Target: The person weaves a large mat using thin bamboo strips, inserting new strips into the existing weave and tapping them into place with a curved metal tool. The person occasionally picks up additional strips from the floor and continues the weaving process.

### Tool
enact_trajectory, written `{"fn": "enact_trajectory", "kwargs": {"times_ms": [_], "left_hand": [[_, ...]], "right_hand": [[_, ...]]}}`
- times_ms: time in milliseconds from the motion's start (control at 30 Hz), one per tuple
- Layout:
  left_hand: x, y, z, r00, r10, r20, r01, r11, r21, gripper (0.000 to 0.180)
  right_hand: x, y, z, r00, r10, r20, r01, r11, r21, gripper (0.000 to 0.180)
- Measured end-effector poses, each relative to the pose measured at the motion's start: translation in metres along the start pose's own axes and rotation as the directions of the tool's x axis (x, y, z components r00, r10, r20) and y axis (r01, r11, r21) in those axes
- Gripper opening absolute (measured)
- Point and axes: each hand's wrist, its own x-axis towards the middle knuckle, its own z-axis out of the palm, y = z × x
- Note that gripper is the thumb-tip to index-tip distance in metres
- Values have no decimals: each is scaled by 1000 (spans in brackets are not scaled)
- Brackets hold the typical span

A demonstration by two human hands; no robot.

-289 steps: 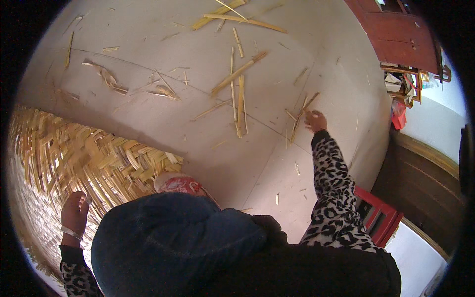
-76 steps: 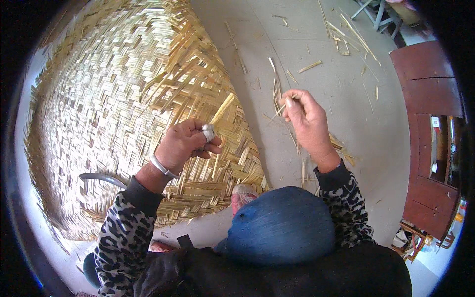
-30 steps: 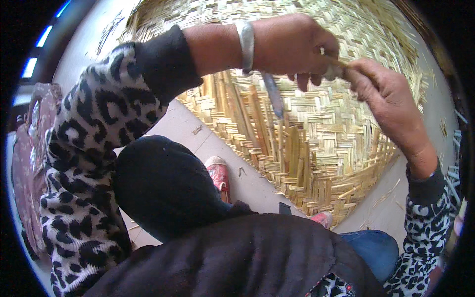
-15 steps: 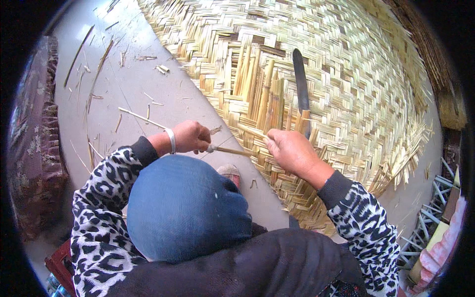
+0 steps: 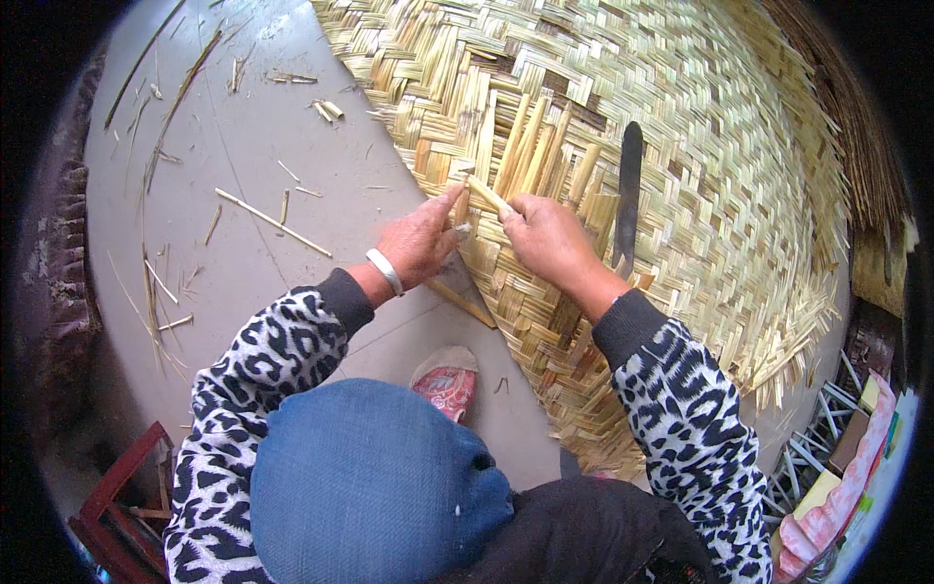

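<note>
A large woven mat (image 5: 681, 127) of pale split reeds spreads over the floor. My right hand (image 5: 555, 238) pinches a short pale reed strip (image 5: 489, 193) just above the mat, its free end pointing toward the left hand. At the mat's left edge is my left hand (image 5: 418, 238), its fingertips closed in beside that strip end; what they grip is partly hidden. A small white piece (image 5: 462, 230) shows at one of its fingertips. Below this palm a brown stick (image 5: 462, 304) reaches the mat edge. Several upright reed strips (image 5: 535, 141) stand out of the weave ahead.
A dark-bladed knife (image 5: 630, 185) lies on the mat right of my right hand. Loose reed scraps (image 5: 272, 222) litter the grey floor (image 5: 321, 175). A red wooden stool (image 5: 112, 496) stands at lower left, a metal rack (image 5: 817, 438) at lower right. My shoe (image 5: 448, 380) is near the mat edge.
My left hand has moved up and right to the mat's edge, close to the right hand's strip. My right hand has shifted slightly up and left. The whole view has shifted somewhat.
</note>
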Motion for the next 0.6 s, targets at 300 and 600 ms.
{"fn": "enact_trajectory", "kwargs": {"times_ms": [300, 600], "left_hand": [[2, -10, 23, 997, 49, -52, -37, 976, 215, 64], [-7, -17, 35, 978, 87, -187, -71, 994, 88, 67]], "right_hand": [[19, 0, 5, 997, 16, 70, -18, 999, 28, 30], [31, 5, 15, 999, 23, 38, -18, 990, -140, 30]]}}
